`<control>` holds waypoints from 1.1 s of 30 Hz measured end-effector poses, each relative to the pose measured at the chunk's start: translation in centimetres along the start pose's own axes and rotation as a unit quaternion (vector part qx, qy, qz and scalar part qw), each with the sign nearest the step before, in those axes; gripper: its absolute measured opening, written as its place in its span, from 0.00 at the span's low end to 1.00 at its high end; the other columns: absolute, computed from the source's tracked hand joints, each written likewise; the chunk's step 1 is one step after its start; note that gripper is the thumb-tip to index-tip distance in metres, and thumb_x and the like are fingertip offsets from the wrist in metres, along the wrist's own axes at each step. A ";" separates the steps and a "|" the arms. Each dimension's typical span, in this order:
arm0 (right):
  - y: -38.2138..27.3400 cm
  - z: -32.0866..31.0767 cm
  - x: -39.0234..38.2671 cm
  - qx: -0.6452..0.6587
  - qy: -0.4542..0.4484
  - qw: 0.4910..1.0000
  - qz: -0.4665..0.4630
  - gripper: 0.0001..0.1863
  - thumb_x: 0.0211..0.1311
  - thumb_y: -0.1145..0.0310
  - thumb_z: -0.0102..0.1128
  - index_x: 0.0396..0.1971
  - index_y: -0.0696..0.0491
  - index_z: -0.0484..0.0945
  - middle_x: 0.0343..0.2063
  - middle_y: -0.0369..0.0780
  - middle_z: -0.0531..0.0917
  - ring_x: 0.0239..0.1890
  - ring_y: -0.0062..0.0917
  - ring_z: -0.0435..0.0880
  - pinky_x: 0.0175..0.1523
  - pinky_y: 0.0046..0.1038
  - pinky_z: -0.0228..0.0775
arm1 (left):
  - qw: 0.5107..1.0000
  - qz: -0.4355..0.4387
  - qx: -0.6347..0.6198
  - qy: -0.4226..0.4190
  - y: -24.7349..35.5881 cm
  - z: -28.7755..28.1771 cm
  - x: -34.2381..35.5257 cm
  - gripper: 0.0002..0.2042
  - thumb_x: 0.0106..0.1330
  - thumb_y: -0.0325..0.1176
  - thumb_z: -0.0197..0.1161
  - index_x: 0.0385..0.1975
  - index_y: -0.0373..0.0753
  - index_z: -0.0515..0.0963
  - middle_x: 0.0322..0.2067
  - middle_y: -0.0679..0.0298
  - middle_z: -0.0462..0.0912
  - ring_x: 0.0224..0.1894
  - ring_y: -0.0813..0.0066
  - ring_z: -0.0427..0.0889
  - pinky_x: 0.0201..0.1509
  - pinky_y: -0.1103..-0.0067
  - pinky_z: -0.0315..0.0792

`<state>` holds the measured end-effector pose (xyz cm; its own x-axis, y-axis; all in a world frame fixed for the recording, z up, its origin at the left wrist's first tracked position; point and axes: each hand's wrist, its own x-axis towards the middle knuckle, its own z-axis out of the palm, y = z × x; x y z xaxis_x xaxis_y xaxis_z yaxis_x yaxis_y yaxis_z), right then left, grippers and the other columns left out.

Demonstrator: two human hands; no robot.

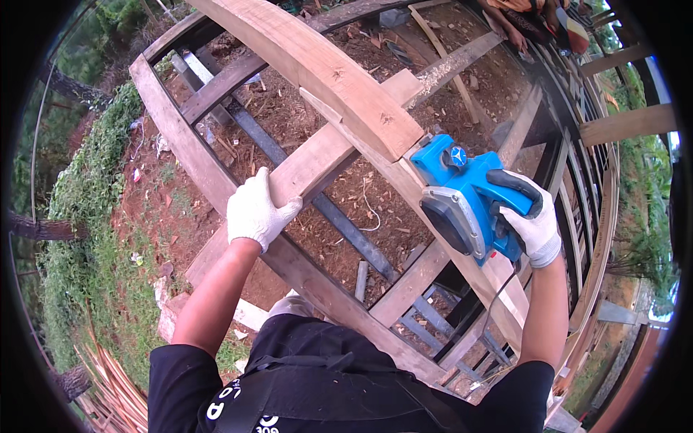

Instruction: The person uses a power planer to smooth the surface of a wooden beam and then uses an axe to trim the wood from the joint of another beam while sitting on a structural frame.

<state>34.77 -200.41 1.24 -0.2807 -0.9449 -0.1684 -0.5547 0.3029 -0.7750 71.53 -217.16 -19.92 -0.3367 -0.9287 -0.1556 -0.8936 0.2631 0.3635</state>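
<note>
My right hand [535, 224], in a white glove, grips the black handle of a blue electric planer [462, 195]. The planer sits at the near end of a thick curved timber [339, 79], its front against or just by the end; exact contact is hard to tell. A cord [498, 296] trails from its rear. In a white glove too, my left hand [260, 209] is closed over a wooden plank [317, 155] that crosses beneath the timber. Its thumb lies along the plank's near edge, and the other fingertips are partly hidden.
Below is a frame of curved and straight beams [325, 289], with dirt and wood chips in its gaps. Another person's hand [517, 40] shows at the upper right. Green plants [86, 187] grow at left, above stacked thin strips [119, 386]. Slatted timbers [570, 209] run along the right.
</note>
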 end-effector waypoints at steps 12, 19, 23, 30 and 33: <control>-2.6 2.3 4.2 0.000 0.004 1.000 -0.015 0.26 0.53 0.74 0.67 0.56 0.58 0.82 0.51 0.41 0.87 0.51 0.23 0.84 0.61 0.28 0.75 | 0.999 0.020 -0.004 0.028 -0.7 0.4 0.6 0.40 0.55 0.58 0.71 0.58 0.30 0.72 0.42 0.47 0.84 0.46 0.50 0.85 0.52 0.62 0.78; -2.2 2.3 5.3 0.017 -0.024 0.999 -0.018 0.22 0.59 0.75 0.65 0.56 0.53 0.83 0.47 0.41 0.87 0.45 0.21 0.87 0.49 0.26 0.80 | 0.999 0.015 0.007 0.037 0.0 0.7 0.2 0.42 0.54 0.57 0.72 0.61 0.31 0.71 0.47 0.47 0.83 0.49 0.50 0.83 0.55 0.61 0.77; -2.5 2.3 2.4 0.069 0.013 0.997 -0.018 0.22 0.62 0.76 0.66 0.58 0.52 0.82 0.45 0.40 0.88 0.42 0.20 0.89 0.38 0.23 0.83 | 0.999 0.010 0.003 0.043 0.1 0.6 -0.1 0.43 0.53 0.59 0.71 0.62 0.32 0.71 0.46 0.48 0.83 0.50 0.50 0.83 0.55 0.61 0.77; -1.0 1.7 -15.8 0.186 0.252 0.950 0.001 0.36 0.60 0.61 0.74 0.64 0.64 0.73 0.54 0.45 0.84 0.46 0.26 0.88 0.40 0.22 0.83 | 0.997 0.030 0.026 0.062 0.1 1.3 -1.0 0.41 0.56 0.61 0.69 0.61 0.34 0.72 0.48 0.47 0.83 0.51 0.49 0.83 0.56 0.61 0.77; -0.3 3.5 -26.2 0.187 0.379 0.906 0.032 0.36 0.61 0.62 0.72 0.64 0.67 0.71 0.55 0.49 0.83 0.48 0.32 0.88 0.39 0.25 0.83 | 0.999 0.018 0.017 0.040 0.0 1.8 -1.5 0.44 0.60 0.62 0.66 0.66 0.31 0.69 0.57 0.43 0.80 0.59 0.47 0.80 0.64 0.61 0.73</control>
<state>45.04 -176.20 3.80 -0.8387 -0.5275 0.1355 -0.2531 0.1571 -0.9546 71.56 -215.27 -21.30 -0.3458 -0.9358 -0.0681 -0.8912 0.3049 0.3358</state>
